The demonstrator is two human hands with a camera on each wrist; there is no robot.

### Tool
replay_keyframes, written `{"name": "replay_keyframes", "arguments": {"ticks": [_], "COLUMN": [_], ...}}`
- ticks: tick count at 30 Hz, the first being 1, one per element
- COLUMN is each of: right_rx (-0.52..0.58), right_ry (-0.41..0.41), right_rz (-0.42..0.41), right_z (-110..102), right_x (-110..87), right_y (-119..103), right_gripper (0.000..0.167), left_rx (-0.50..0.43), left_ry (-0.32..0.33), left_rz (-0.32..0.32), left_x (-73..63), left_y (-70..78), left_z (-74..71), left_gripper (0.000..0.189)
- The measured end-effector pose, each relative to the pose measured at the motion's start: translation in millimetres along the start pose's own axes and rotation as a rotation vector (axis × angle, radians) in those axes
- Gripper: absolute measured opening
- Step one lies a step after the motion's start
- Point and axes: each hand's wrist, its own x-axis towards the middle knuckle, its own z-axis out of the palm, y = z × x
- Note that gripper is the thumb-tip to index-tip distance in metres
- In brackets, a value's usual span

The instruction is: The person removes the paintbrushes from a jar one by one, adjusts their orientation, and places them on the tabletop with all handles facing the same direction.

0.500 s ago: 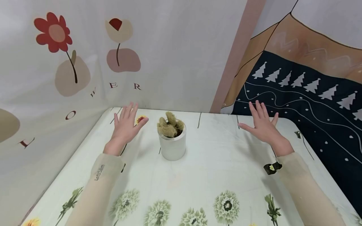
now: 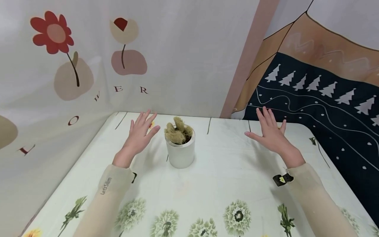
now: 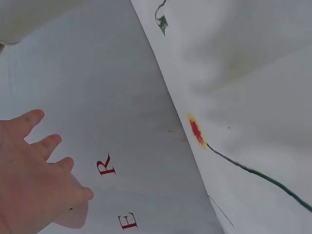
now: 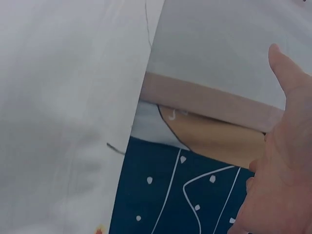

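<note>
A white pot holding a fuzzy yellow-green cactus stands upright on the table, left of the middle in the head view. To its left my left hand is held over the table with fingers spread, apart from the pot. My right hand hovers farther off, on the pot's right side, its fingers straight and spread too. Neither hand touches anything. In the left wrist view the left hand shows at the left edge; in the right wrist view the right hand shows at the right. The pot appears in neither wrist view.
A white cloth with printed flowers covers the table. Behind it hangs a pale curtain with flower prints and letters. At the right is a dark blue cloth with white trees. A black strap sits by the right cuff.
My left hand has moved right, closer to the pot. The right hand has shifted slightly left. The pot has stayed in place.
</note>
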Motion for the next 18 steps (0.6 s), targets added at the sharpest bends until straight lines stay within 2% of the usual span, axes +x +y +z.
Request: {"name": "replay_keyframes", "arguments": {"ticks": [5,9,14,18], "right_rx": [0.006,0.029,0.077,0.101], "right_ry": [0.002,-0.006,-0.025,-0.035], "right_rz": [-0.017,-0.038,-0.065,-0.091], "right_z": [3.4,6.6,11.4,15.4], "right_x": [-1.9,-3.0,-1.3,1.7], "right_y": [-8.5,-18.7,-33.8,-43.4], "right_gripper": [0.107,0.107,0.105,0.104], "left_rx": [-0.041,-0.099,-0.257,-0.365], "left_ry": [-0.009,-0.029,-0.085,-0.139], "left_rz": [0.051,0.117,0.211,0.201], "left_x": [-1.6,-2.9,-3.9,-5.8], "left_y": [5.2,9.3,11.6,13.6], "left_z": [6.6,11.4,17.0,20.8], "left_gripper": [0.073,0.075,0.093,0.108]}}
